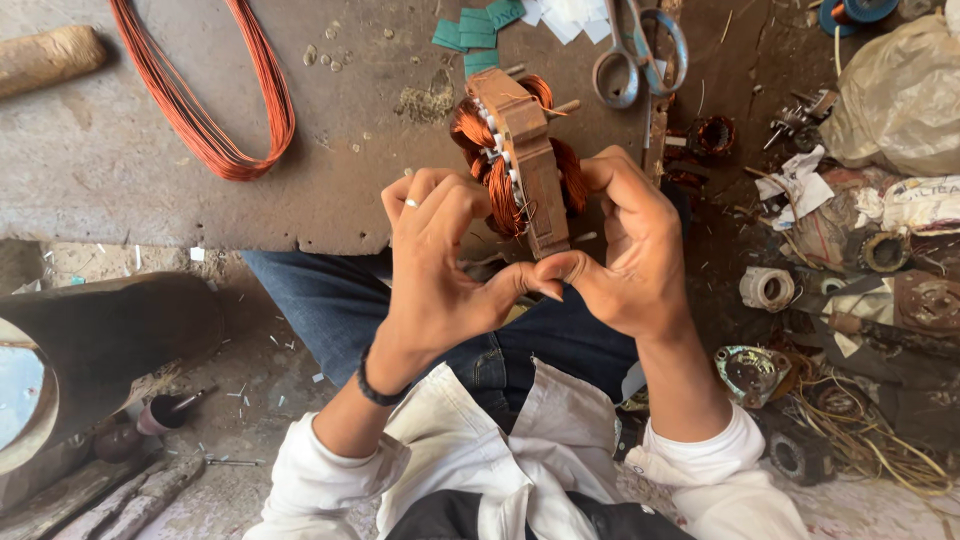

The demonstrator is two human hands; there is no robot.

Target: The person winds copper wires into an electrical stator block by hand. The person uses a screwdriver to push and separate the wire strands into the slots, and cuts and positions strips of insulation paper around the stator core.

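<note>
Both my hands grip a round motor stator (527,160), a brown iron ring wound with copper wire coils, held upright on edge above my lap. My left hand (435,255), with a ring on one finger and a dark wristband, presses its fingers into the copper windings on the left side. On the right side, my right hand (625,250) wraps the stator, thumb meeting my left thumb under its lower edge. Small white insulating pieces show between the coils near the top.
A brown work board (150,150) carries a loop of copper wire (205,100), scissors (640,50) and green paper strips (475,30). Motor parts, scrap and a plastic bag (900,95) pile at the right. A dark pipe (100,340) lies at left.
</note>
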